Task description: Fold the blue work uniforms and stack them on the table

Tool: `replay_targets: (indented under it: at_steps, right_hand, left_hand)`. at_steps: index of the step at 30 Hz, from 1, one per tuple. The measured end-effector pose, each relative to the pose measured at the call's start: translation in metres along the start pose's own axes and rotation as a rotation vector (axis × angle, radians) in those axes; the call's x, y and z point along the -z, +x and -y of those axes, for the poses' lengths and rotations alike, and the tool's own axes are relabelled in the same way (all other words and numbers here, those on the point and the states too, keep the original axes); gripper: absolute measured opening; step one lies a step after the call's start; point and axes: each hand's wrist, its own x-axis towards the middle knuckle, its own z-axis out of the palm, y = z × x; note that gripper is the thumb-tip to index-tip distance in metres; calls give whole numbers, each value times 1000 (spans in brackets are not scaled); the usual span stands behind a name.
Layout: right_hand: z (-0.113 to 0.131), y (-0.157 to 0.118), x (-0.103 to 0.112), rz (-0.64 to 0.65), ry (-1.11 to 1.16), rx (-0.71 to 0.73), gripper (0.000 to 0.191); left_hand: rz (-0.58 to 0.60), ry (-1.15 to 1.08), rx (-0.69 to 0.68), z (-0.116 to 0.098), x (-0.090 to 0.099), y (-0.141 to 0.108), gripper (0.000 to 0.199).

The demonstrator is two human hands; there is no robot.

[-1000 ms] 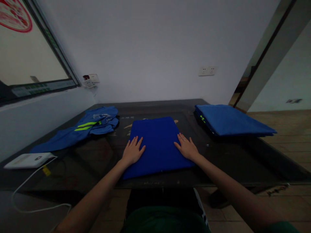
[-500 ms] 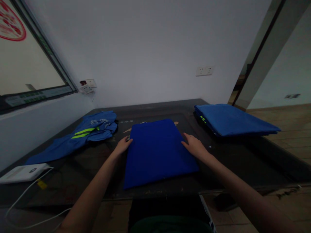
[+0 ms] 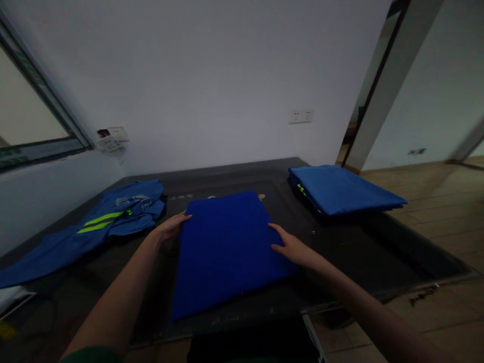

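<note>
A folded garment [image 3: 227, 247] in deep blue lies flat on the dark table in front of me, its near left corner close to the table's front edge. My left hand [image 3: 172, 227] grips its left edge, fingertips on the top and the rest of the hand beside it. On the opposite edge, my right hand [image 3: 293, 248] holds the cloth, with thumb and a finger spread over the top. Its other fingers are hidden.
A crumpled blue work garment [image 3: 124, 206] with yellow-green stripes lies at left. Several folded blue garments [image 3: 344, 189] are stacked at right on the black table [image 3: 351, 252]. A white device [image 3: 11, 297] with a cable sits at lower left. Wall sockets [image 3: 301, 116] are behind.
The view has shifted right and slightly forward. My right fingers have come in further over the garment's right edge, and the left fingertips now rest on its left edge.
</note>
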Motion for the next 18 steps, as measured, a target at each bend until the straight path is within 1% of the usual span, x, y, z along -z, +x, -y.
replay_targets:
  at_steps: [2, 4, 6, 8, 11, 14, 16, 18]
  right_hand:
    - [0, -6, -3, -30, -6, 25, 66]
    - [-2, -6, -2, -63, 29, 46, 64]
    - [-6, -1, 9, -110, 67, 66, 60]
    - [-12, 5, 30, -152, 74, 76, 57]
    - [-24, 14, 78, -200, 26, 55, 53]
    - [-36, 18, 139, -262, -30, 16, 49]
    - [-46, 21, 181, -318, -54, -22, 47]
    - [-59, 22, 224, -394, -34, -73, 45]
  left_hand:
    - [7, -32, -17, -2, -4, 2, 33]
    - [-24, -57, -47, -7, -11, 6, 32]
    - [-51, -74, -102, -18, -23, 12, 33]
    - [-47, -89, -159, -33, -40, 18, 35]
    - [-46, -83, -252, -66, -76, 27, 40]
    - [-33, -120, -349, -109, -124, 37, 44]
    - [37, -191, -407, -141, -160, 45, 44]
    - [125, -264, -456, -176, -198, 56, 38]
